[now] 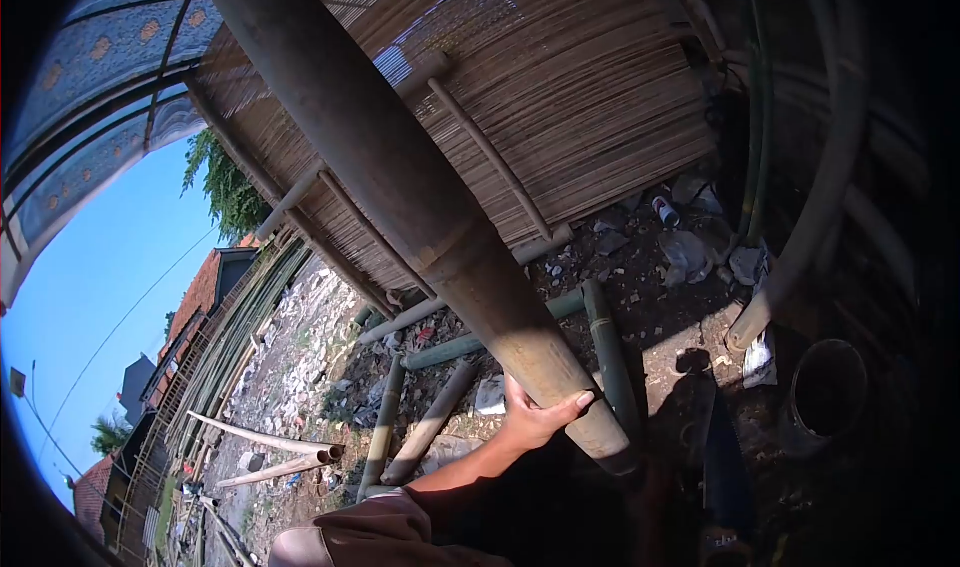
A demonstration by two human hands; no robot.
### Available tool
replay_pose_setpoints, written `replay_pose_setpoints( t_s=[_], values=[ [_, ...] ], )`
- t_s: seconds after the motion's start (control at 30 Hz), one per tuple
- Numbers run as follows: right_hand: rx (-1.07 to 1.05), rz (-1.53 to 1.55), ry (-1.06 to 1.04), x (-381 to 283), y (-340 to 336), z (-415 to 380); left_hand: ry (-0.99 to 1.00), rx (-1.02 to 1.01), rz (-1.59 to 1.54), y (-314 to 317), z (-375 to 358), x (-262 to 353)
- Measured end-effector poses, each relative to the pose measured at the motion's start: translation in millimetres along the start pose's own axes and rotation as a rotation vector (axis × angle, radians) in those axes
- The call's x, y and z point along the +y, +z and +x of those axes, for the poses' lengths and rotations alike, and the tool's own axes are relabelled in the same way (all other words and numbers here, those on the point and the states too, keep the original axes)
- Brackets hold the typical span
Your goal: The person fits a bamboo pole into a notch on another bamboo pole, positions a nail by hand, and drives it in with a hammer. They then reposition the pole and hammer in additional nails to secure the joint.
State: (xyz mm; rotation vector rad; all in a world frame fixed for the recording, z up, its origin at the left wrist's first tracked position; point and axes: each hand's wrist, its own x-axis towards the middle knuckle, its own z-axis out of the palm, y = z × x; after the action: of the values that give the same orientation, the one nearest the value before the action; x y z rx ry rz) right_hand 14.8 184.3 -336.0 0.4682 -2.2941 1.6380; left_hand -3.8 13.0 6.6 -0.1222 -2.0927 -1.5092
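Note:
My left hand (540, 422) is closed around the lower part of a thick bamboo pole (450, 247), its thumb across the front and its fingers partly hidden behind. The pole slants from the upper left down to its end in deep shadow. Just beyond that end, a dim skin-toned patch may be my right hand (652, 497); its fingers are lost in the dark. Right of this stands what looks like a saw, with a dark bluish blade (727, 457) and its lower end near the bottom edge. Whether my right hand touches it is too dark to tell.
Behind the pole is a woven bamboo panel (600, 107). Cut bamboo lengths (430, 422) lie on the littered ground. A dark bucket (828, 392) stands at the right, near a leaning bamboo post (815, 217). More poles (265, 447) lie at the left.

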Motion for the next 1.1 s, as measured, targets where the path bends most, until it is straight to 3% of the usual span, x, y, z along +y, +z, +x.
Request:
replay_pose_setpoints(
  t_s=[0.37, 0.43, 0.5, 0.57, 0.7, 0.77, 0.83, 0.87, 0.9, 1.0, 1.07, 1.1],
  values=[
    [-0.104, 0.029, 0.19, -27, -16, 7, -0.079, 0.115, -0.168, 3, -9, 3],
    [-0.113, 0.048, 0.225, -31, -20, 9, 0.096, -0.048, 0.43, -62, -23, -46],
    [-0.117, 0.045, 0.231, -31, -21, 7, 0.148, -0.064, 0.493, -82, -42, -81],
    [-0.124, 0.025, 0.24, -28, -20, 10, 0.004, 0.05, -0.01, -64, -40, -76],
    [-0.152, 0.026, 0.298, -32, -22, 10, -0.038, -0.241, -0.035, -38, -11, -47],
    [-0.159, 0.044, 0.342, -36, -24, 13, -0.06, -0.177, -0.216, -18, -1, -36],
    [-0.16, 0.06, 0.381, -36, -26, 15, 0.1, -0.308, -0.361, -14, 10, -50],
    [-0.168, 0.062, 0.374, -35, -26, 15, 0.071, -0.318, -0.37, -19, 12, -58],
    [-0.175, 0.065, 0.363, -35, -27, 15, 0.047, -0.308, -0.386, -22, 13, -63],
    [-0.167, 0.07, 0.374, -39, -29, 17, -0.32, 0.047, -0.389, -22, -4, -71],
    [-0.174, 0.066, 0.393, -40, -28, 19, 0.048, -0.509, -0.367, -18, -3, -84],
    [-0.177, 0.067, 0.396, -40, -29, 20, 0.004, -0.468, -0.36, -17, -5, -82]
  ],
)
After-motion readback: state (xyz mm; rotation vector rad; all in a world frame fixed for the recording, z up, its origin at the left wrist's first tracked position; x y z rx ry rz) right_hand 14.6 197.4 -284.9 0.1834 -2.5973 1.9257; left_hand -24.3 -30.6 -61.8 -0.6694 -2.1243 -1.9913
